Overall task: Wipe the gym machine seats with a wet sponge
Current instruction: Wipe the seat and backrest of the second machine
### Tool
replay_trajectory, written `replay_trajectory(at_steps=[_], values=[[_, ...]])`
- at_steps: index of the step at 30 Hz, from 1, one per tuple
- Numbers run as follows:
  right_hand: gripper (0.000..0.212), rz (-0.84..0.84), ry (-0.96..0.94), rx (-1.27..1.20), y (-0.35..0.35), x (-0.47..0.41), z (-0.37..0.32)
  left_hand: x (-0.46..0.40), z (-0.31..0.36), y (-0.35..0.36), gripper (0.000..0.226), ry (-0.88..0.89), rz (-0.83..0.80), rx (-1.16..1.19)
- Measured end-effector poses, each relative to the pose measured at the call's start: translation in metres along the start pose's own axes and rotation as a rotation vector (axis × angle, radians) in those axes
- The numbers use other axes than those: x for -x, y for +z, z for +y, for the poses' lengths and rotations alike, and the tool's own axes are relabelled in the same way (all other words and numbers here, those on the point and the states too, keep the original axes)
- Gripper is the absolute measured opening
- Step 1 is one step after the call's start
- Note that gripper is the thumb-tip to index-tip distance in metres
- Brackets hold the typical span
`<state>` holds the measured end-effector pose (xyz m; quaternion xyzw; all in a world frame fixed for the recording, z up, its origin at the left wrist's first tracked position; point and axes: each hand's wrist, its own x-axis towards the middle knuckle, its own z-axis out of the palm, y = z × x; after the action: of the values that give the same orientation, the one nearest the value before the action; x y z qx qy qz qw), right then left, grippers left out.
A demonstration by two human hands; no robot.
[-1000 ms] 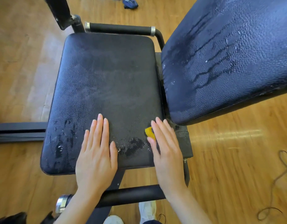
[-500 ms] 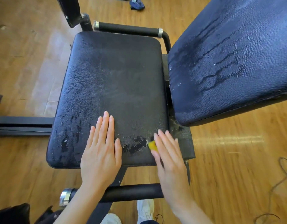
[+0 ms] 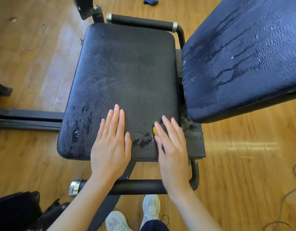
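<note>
Sponge [image 3: 155,131]: yellow, mostly hidden under my right hand [image 3: 171,147], near the seat's front right corner. My straight fingers press it flat onto the seat [image 3: 127,72] (only a sliver of it shows). Left hand [image 3: 110,145]: flat, palm down, fingers straight, on the seat's front edge, holding nothing. Wet patches lie between my hands and toward the front left corner. Backrest [image 3: 243,55]: right of the seat, streaked with drips. Wooden floor [image 3: 27,47] beneath.
</note>
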<state>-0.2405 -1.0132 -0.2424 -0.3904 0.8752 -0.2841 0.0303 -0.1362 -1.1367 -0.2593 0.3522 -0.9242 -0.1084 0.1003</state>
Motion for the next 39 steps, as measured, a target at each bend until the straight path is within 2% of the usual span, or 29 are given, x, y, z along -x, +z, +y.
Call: replay_trajectory(at_steps=[3,5,9,13,15,18,20,23,25,30,34,36,39], values=[[0.045,-0.06,-0.058,0.015,-0.011,0.047,0.0,0.001,-0.001,0.0,0.06,-0.002,-0.002,0.007],[0.042,-0.048,-0.086,0.031,-0.008,0.027,0.003,0.0,-0.001,-0.001,0.06,-0.003,-0.002,0.003],[0.039,0.0,0.004,0.014,0.007,-0.019,-0.006,0.0,-0.002,-0.003,0.059,0.033,-0.001,0.013],[0.044,-0.088,-0.089,0.014,-0.008,0.045,-0.006,0.015,-0.013,-0.011,0.059,0.048,0.004,0.025],[0.04,-0.093,-0.128,0.019,-0.008,0.042,-0.003,0.026,-0.022,-0.014,0.059,0.018,0.012,0.002],[0.035,-0.007,-0.004,-0.009,0.008,-0.006,-0.012,0.036,-0.03,-0.014,0.061,-0.039,0.02,-0.013],[0.036,0.016,0.057,-0.04,0.012,-0.008,-0.02,0.038,-0.03,-0.011,0.061,-0.057,0.03,-0.015],[0.041,-0.082,-0.069,-0.025,0.001,0.043,-0.023,0.039,-0.029,-0.009,0.06,-0.067,0.044,-0.012],[0.04,-0.114,-0.159,-0.001,-0.002,0.048,-0.017,0.039,-0.03,-0.009,0.06,-0.073,0.043,-0.025],[0.036,-0.003,0.061,-0.1,0.02,-0.013,-0.035,0.037,-0.028,-0.008,0.06,-0.082,0.048,-0.029],[0.043,-0.113,-0.098,-0.045,0.008,0.053,-0.04,0.038,-0.028,-0.009,0.06,-0.085,0.045,-0.027],[0.041,-0.117,-0.138,-0.028,0.01,0.039,-0.035,0.038,-0.027,-0.01,0.06,-0.082,0.047,-0.03],[0.037,-0.054,-0.039,-0.033,0.025,-0.015,-0.042,0.037,-0.027,-0.01,0.06,-0.087,0.056,-0.034]])
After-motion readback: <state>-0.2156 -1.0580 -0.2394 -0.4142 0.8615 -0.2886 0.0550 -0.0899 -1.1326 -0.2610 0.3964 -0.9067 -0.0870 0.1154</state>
